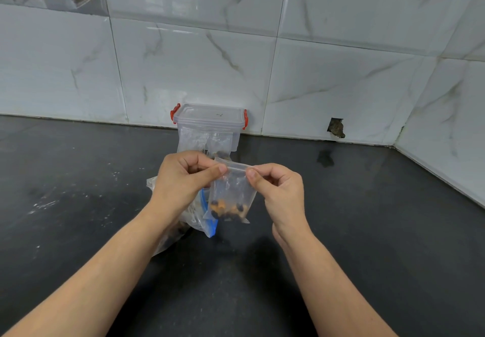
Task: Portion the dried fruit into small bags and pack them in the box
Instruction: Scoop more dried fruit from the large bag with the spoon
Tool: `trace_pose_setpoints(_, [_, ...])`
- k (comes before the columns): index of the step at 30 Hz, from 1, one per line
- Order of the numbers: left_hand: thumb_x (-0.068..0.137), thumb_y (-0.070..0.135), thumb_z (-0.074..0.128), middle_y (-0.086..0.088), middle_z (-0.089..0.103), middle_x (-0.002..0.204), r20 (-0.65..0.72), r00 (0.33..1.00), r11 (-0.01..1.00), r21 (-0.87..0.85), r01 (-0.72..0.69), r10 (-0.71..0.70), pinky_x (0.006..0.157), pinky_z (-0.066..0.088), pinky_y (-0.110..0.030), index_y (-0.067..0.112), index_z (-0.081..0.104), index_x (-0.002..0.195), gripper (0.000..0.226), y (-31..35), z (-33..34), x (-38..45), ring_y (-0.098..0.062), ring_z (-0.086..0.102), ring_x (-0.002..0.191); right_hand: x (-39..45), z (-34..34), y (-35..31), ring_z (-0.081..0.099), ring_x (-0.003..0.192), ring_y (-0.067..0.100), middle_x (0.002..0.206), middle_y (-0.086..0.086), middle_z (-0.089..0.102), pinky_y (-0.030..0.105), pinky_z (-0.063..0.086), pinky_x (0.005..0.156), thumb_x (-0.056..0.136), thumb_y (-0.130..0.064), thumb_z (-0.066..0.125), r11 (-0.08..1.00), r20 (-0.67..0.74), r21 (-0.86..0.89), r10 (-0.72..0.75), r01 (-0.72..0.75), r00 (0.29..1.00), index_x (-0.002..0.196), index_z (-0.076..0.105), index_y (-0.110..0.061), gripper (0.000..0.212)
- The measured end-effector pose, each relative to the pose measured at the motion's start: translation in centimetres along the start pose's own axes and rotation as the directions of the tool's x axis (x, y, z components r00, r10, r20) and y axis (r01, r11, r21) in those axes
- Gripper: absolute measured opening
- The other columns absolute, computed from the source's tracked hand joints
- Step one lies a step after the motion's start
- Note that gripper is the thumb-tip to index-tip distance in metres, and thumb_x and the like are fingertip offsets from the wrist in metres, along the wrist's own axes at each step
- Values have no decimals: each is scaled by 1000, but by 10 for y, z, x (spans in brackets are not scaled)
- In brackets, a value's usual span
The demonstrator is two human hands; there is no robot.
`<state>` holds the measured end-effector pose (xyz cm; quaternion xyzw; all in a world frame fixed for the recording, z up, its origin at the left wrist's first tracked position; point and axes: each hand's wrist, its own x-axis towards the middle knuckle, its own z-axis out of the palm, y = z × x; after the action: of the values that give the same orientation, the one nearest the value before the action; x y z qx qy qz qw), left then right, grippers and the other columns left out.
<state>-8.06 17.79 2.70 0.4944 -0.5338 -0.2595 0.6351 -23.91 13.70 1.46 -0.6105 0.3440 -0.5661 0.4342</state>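
We've got the small bag up over the counter's middle, L hand & R hand each pinching its zip strip btwn thumb & forefinger, dried fruit sunk at the bottom. Looks like sealing: we'd press along the strip end to end, squeeze air out 1st, then into the box at the back edge, lid on

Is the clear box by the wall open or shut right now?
Shut. The lid sits flat on the clear box, and the red latches at both ends hang down over the rim.
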Motion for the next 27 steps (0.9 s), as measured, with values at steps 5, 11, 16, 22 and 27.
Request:
trace_pose_setpoints(5, [78, 8, 69, -2, 73, 67, 2, 999, 996, -82, 37, -37, 60, 56, -24, 8, 72, 77, 4, 4, -1, -1, -11, 68, 63, 0, -4, -2, 62, 70, 3, 75, -8, 71, 17, 53, 66, 83, -9, 70, 1000, 67, 11, 1, -2, 998, 85, 73, -24, 15])
trace_pose_setpoints(11, [88, 8, 60, -4, 74, 76, 47, 991, 979, -160, 129, -123, 68, 58, -28, 9, 72, 87, 13, 13, -6, 2, -11, 68, 70, -3, -1, 10, 55, 71, 15, 78, 6, 71, 29, 50, 71, 86, -16, 69, 992, 126, -127, 38, -22, 991, 79, 74, -26, 13])
trace_pose_setpoints(16, [87, 13, 65, -6, 73, 79, 21, 995, 982, 163, 95, -100, 58, 51, -27, 14, 73, 85, 9, 19, -9, 43, -18, 67, 74, 44, 1, -4, 56, 58, -5, 71, -7, 66, 12, 46, 60, 87, -14, 66, 986, 19, -115, 123, -120, 992, 88, 73, -13, 6])
trace_pose_setpoints(22, [86, 13, 66, -7, 71, 83, -29, 984, 922, 344, 176, -176, 50, 52, -18, 7, 69, 87, 6, -1, -12, 115, -12, 69, 70, 106, 26, 12, 47, 56, 10, 60, 1, 55, 19, 37, 51, 89, -18, 63, 953, 15, -228, 208, -199, 978, 78, 70, -6, 18])
trace_pose_setpoints(27, [87, 9, 64, -15, 71, 84, -66, 959, 870, 407, 279, -277, 51, 54, -18, 6, 64, 82, 6, -39, -12, 147, -14, 67, 65, 130, 49, 55, 51, 59, 13, 62, 2, 59, 29, 42, 59, 89, -17, 59, 905, -17, -287, 322, -313, 947, 83, 71, -9, 16])
